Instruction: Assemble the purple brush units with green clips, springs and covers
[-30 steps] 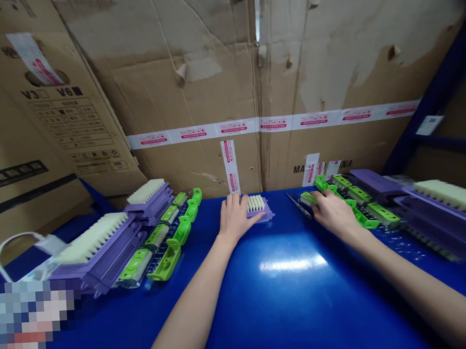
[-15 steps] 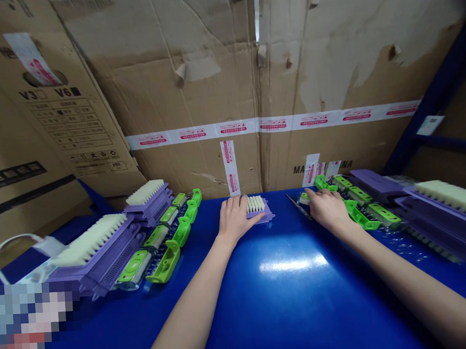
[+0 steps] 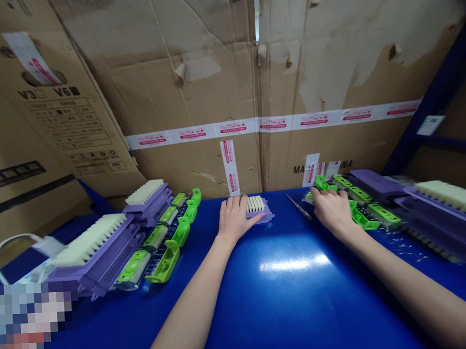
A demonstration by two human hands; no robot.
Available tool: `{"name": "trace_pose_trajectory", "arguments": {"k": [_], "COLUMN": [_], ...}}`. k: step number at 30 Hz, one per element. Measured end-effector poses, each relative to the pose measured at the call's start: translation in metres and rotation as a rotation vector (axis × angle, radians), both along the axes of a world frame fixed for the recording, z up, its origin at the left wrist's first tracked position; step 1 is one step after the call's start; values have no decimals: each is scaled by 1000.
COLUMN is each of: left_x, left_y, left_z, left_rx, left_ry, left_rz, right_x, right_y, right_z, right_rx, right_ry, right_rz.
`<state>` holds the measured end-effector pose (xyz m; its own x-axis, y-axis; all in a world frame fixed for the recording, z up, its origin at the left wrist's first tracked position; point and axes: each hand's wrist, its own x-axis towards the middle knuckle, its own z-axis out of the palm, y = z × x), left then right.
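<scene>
My left hand (image 3: pixel 232 217) rests on a small purple brush block with pale bristles (image 3: pixel 258 207) at the back middle of the blue table (image 3: pixel 286 296); its fingers curl over the block's left end. My right hand (image 3: pixel 330 208) lies on the nearest green plastic part (image 3: pixel 310 195) in a row of green parts (image 3: pixel 365 209) to the right, its fingers bent over the piece. A thin dark metal tool (image 3: pixel 298 207) lies between the two hands.
Left of the hands stand purple brush stacks (image 3: pixel 99 244) and a row of green parts (image 3: pixel 169 235). More purple brush trays (image 3: pixel 446 210) fill the right side. Taped cardboard boxes (image 3: pixel 260 90) wall off the back. A white cable loop (image 3: pixel 6 249) lies far left.
My right hand slid a little left along the green row, then back right onto the end piece. The left hand stayed on the purple block.
</scene>
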<state>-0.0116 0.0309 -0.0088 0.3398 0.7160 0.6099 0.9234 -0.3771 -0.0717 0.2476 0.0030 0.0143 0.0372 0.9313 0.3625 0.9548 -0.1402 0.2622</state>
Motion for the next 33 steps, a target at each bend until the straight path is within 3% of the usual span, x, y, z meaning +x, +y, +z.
{"name": "trace_pose_trajectory", "arguments": {"k": [14, 33], "left_x": [-1, -1], "left_y": [2, 3], "left_z": [1, 1], "left_rx": [-8, -5], "left_ry": [-10, -4], "left_rz": [-14, -20], "right_x": [7, 22], "right_y": [7, 16], "right_z": [-4, -17], "right_rx": [64, 244], "right_ry": [185, 442], "right_rz": [-36, 99]}}
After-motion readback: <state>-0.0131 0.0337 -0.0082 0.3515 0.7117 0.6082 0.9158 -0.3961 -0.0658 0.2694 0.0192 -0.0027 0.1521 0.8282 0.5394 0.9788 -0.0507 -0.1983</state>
